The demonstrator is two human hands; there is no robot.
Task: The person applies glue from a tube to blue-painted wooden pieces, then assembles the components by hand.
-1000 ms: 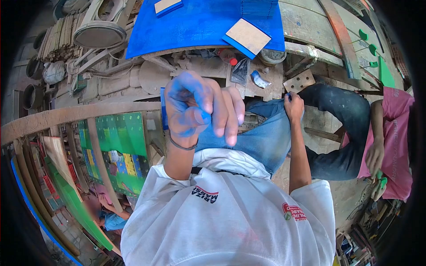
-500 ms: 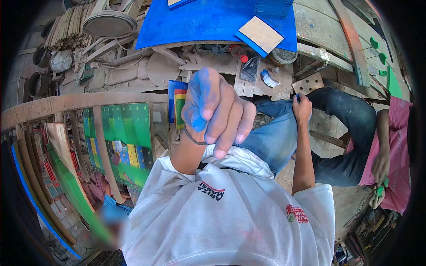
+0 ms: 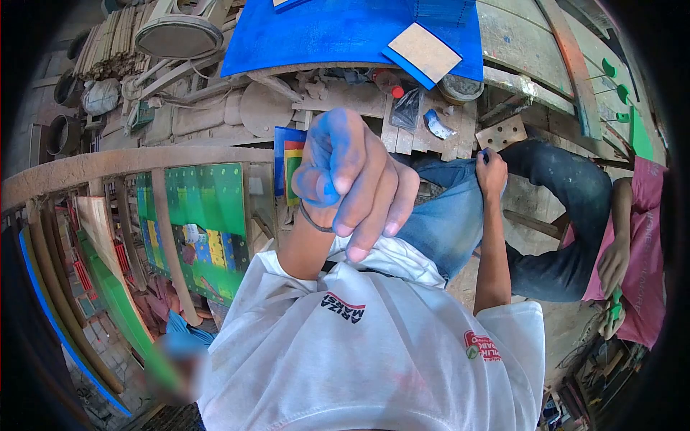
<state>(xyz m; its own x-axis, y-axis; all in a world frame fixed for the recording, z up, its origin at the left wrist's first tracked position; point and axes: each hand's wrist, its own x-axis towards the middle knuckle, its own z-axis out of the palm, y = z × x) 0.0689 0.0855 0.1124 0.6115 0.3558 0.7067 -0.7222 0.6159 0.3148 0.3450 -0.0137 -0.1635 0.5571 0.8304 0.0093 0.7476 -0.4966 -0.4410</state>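
Note:
My left hand [image 3: 359,183] is raised close to the camera, in front of my white shirt [image 3: 374,337]. Its fingers are curled and closed, with blue stains on the thumb and forefinger; whatever they hold, if anything, is hidden. A dark band circles that wrist. Down by my jeans [image 3: 445,223], my right hand [image 3: 491,172] rests near the knee with its fingers curled in. Blue shows at its fingertips, and I cannot make out anything inside it. Beyond both hands stands a blue-painted table [image 3: 323,36] bearing a blue-edged board [image 3: 422,54] with a bare tan face.
Blue, red and green panels [image 3: 291,165] stand behind my left hand. A wooden rail [image 3: 144,161] and a green painted board [image 3: 208,194] are at left. A bucket [image 3: 460,87] sits under the table. At right, a person in a pink shirt [image 3: 640,266] holds a small green piece.
My left thumb has shifted slightly against the curled fingers, and that hand has moved a little to the right. My right hand stays by the knee.

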